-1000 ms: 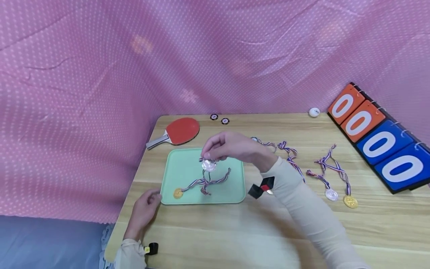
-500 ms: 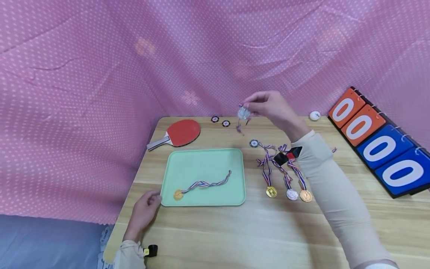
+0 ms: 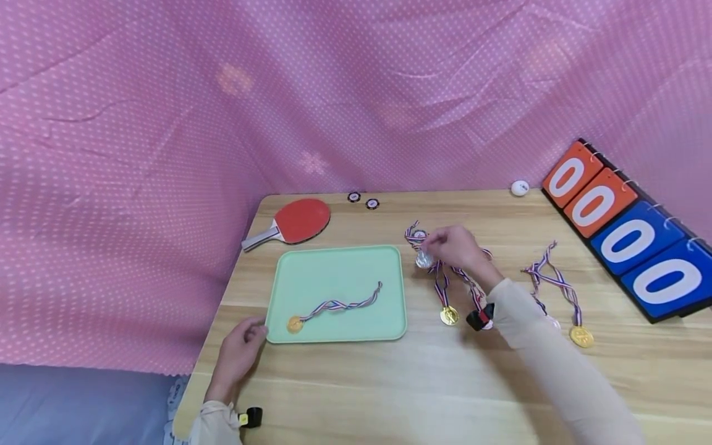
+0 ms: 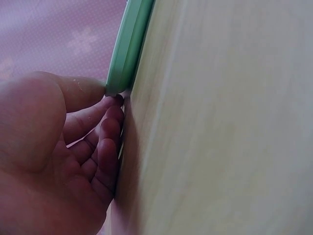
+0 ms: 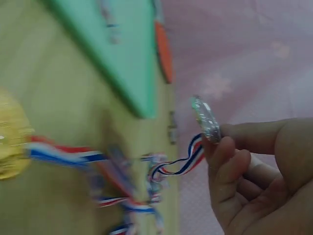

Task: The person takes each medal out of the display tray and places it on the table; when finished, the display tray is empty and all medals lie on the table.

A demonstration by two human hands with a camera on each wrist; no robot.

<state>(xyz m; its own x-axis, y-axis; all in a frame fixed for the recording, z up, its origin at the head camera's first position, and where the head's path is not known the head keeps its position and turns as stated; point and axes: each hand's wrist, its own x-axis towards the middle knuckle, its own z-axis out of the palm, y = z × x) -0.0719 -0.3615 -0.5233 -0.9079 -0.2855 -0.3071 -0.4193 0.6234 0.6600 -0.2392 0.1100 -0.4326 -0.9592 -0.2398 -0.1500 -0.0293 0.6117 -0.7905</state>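
Note:
My right hand pinches a silver medal at its edge between thumb and fingertips, over the back middle of the table. Its striped ribbon trails down from the fingers in the right wrist view. Close by lie a gold medal and other medals on red, white and blue ribbons, partly hidden by my forearm. My left hand rests on the table, thumb and curled fingertips at the near left corner of the green tray. In the tray lies one gold medal with its ribbon stretched rightward.
A red table tennis paddle lies behind the tray, with two poker chips to its right. A white ball sits at the back. A flip scoreboard stands right, near another gold medal. Pink curtain hangs behind.
My right hand has carried the silver medal from over the tray up toward the back right, then down to the table beside the other medals. My left hand has stayed at the tray corner.

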